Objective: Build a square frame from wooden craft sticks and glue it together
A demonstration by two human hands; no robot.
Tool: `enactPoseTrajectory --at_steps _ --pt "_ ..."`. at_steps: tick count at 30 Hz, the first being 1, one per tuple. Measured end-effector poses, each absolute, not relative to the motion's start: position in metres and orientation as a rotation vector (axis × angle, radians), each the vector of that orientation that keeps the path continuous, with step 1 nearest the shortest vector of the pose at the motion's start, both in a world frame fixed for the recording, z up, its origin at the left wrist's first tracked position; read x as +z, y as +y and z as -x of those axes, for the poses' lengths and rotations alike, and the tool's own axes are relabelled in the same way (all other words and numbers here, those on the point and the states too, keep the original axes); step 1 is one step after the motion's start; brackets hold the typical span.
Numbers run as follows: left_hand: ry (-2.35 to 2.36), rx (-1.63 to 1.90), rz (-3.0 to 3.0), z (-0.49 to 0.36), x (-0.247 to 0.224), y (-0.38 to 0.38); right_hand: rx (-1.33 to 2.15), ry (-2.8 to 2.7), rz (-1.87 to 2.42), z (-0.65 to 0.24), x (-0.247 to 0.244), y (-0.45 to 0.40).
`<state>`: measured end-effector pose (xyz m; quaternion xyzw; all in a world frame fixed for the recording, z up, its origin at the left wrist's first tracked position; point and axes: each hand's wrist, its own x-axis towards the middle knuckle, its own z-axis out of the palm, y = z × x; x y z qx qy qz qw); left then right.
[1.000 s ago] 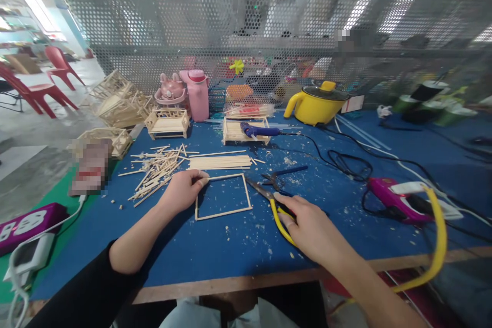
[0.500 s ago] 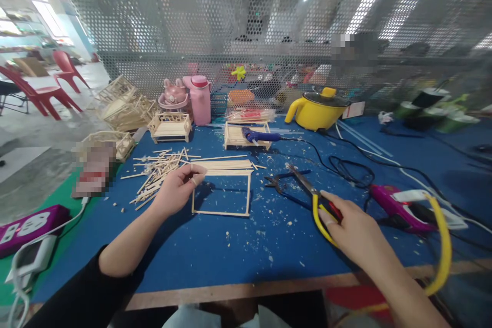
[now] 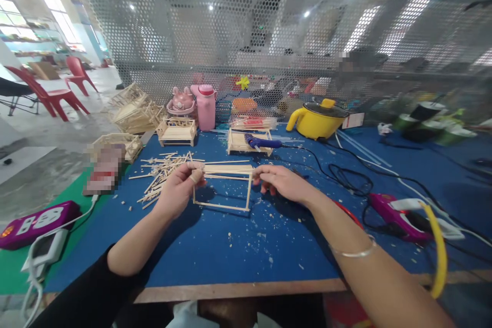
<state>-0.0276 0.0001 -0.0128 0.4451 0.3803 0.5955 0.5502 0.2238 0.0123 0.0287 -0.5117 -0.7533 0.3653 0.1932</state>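
A rectangular frame of thin wooden sticks (image 3: 221, 207) is lifted slightly off the blue tabletop, its shadow beneath. My left hand (image 3: 179, 187) pinches its far left corner. At the far right corner my right hand (image 3: 282, 182) grips it between thumb and fingers. Just behind the frame lies a row of loose straight sticks (image 3: 228, 168). Left of it, a scattered heap of short sticks (image 3: 157, 178) spreads near my left hand. Under my right forearm a red handle (image 3: 348, 212) shows; the rest of that tool is hidden.
A blue glue gun (image 3: 263, 142) rests on a small wooden stick bed (image 3: 236, 141). Another stick bed (image 3: 177, 133) stands left, near a pink thermos (image 3: 206, 107). A yellow pot (image 3: 319, 122) is behind right. Cables and a purple power strip (image 3: 395, 215) lie right; a phone (image 3: 105, 169) lies left.
My right hand has let go of the tool with yellow and red handles and moved left to the frame's right corner. The frame has risen slightly from the table.
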Motion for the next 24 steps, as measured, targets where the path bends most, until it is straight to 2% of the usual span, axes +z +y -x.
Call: enactPoseTrajectory --at_steps 2,5,9,15,18,21,24 --pt "0.871 1.456 -0.968 0.032 -0.010 0.002 0.978 -2.189 1.421 -0.214 0.015 0.029" --pt "0.833 1.538 -0.917 0.041 -0.003 0.004 1.141 -2.104 1.481 -0.203 -0.006 0.042" --pt "0.787 1.813 -0.944 0.065 0.018 0.001 1.210 -1.912 1.577 -0.196 -0.023 0.046" --pt "0.658 2.174 -0.756 0.113 0.053 -0.016 1.058 -1.730 1.543 -0.193 -0.036 0.046" --pt "0.779 1.984 -0.716 0.099 0.052 -0.018 0.900 -1.711 1.431 -0.200 -0.032 0.044" --pt "0.977 1.517 -0.730 0.057 0.031 -0.018 0.613 -1.839 1.348 -0.217 -0.019 0.041" --pt "1.109 1.142 -0.721 0.015 0.001 -0.018 0.407 -2.175 1.445 -0.237 -0.008 0.036"
